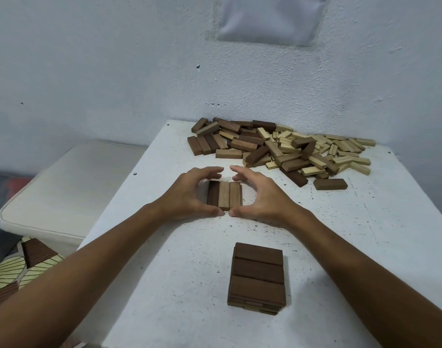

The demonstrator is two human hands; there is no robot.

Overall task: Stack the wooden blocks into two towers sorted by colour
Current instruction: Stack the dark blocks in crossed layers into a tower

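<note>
**Head view: both hands cupped round a row of three blocks**

I see three blocks (224, 195) lying side by side mid-counter, long sides touching: a dark one on the left, two mid-brown ones beside it. My left hand (189, 194) curves round their left side, my right hand (260, 197) round their right. Each grip is a wide, open C, fingers arched over the far ends, thumbs at the near ends. The two thumb tips nearly meet just in front of the middle block, and the fingertips almost meet beyond the row. Whether the fingers actually press on the wood I cannot tell; neither grip is closed around a block.

Nearer to me stands a low dark tower (257, 276), its top layer three dark blocks laid crosswise, with more layers showing beneath.

At the far right of the white speckled counter (164, 272) lies a loose heap (282, 149) of dark and pale blocks against the wall. A cream cushioned seat (64, 192) sits left of the counter.
</note>
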